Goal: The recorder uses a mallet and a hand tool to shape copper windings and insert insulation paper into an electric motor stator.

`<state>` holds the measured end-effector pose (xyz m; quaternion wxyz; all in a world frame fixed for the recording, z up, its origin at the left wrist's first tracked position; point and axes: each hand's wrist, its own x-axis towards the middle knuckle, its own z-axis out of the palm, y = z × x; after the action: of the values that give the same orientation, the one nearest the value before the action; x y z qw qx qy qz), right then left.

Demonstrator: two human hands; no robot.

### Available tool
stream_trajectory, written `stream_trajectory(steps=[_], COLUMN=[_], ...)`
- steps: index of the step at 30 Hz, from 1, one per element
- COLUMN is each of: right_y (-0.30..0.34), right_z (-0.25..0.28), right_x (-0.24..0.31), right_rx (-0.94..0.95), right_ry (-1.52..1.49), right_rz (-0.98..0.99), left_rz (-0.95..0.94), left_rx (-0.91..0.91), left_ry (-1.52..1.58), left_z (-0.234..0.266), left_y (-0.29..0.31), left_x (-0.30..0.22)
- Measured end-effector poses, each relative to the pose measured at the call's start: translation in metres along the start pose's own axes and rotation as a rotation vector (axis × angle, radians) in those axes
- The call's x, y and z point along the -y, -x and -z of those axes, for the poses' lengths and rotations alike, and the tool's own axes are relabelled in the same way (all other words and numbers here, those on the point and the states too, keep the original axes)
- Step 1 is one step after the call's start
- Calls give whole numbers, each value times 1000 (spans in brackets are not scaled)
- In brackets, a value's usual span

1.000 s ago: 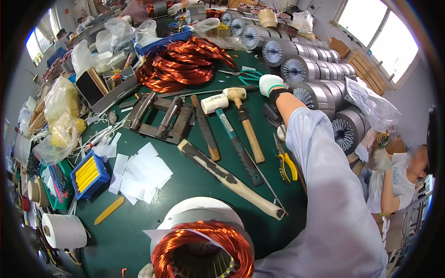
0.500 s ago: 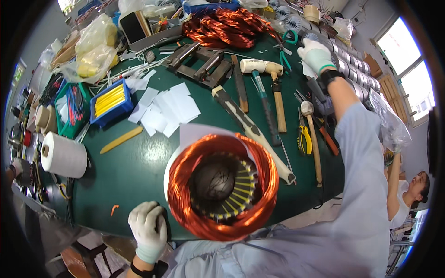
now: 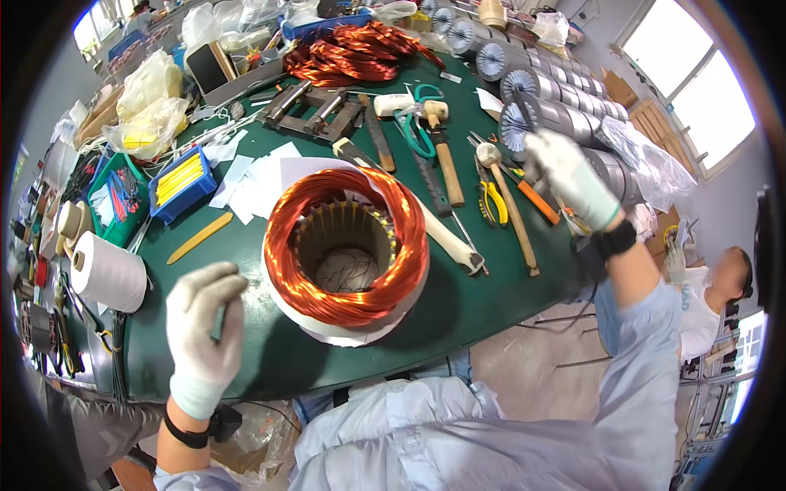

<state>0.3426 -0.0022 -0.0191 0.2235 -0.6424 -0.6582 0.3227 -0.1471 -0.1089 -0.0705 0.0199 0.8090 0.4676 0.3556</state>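
A motor stator (image 3: 348, 245) with thick orange-red copper windings stands near the table's front edge, on a round white base (image 3: 352, 335). Its dark bore is lined with yellow-tipped slots. My left hand (image 3: 205, 331), in a white glove, is just left of it, fingers bent and thumb apart, holding nothing. My right hand (image 3: 573, 176), also gloved, is over the table's right side near the grey metal cylinders (image 3: 565, 114). Motion smears its fingers, and a dark grey shape shows beside them. Teal-handled scissors (image 3: 419, 135) lie across two hammers (image 3: 446, 168).
Yellow-handled pliers (image 3: 493, 203), a wooden-handled mallet (image 3: 516, 213) and an orange-handled tool (image 3: 539, 203) lie at right. White paper pieces (image 3: 237, 182), a blue tray (image 3: 178, 184) and a thread cone (image 3: 106, 274) are at left. Copper coils (image 3: 360, 53) are piled behind. Another person (image 3: 704, 299) is at right.
The scissors now lie on the hammers, away from my right hand, which has come nearer. My left hand has risen beside the stator with its thumb apart. The view has shifted.
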Motion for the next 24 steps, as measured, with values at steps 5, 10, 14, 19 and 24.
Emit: stream_trajectory(steps=[5,10,14,19,24], right_y=[73,1,13,71,75], right_z=[-144,-164,-124,-139,-102], right_x=[33,-82,-48,-16,33], right_rx=[341,-371,-445,-275,-315], right_ry=[-391,427,100,-268,-620], right_rz=[34,675,443,336,528], left_rz=[-85,-509,-356,-397,-191], left_rx=[-173,19,37,29,-175], left_ry=[186,216,118,97,205], left_z=[1,-24,-30,-25,-11], left_y=[-34,-77,-58,-64,-101], left_x=[-17,-56,-55,-59,-35])
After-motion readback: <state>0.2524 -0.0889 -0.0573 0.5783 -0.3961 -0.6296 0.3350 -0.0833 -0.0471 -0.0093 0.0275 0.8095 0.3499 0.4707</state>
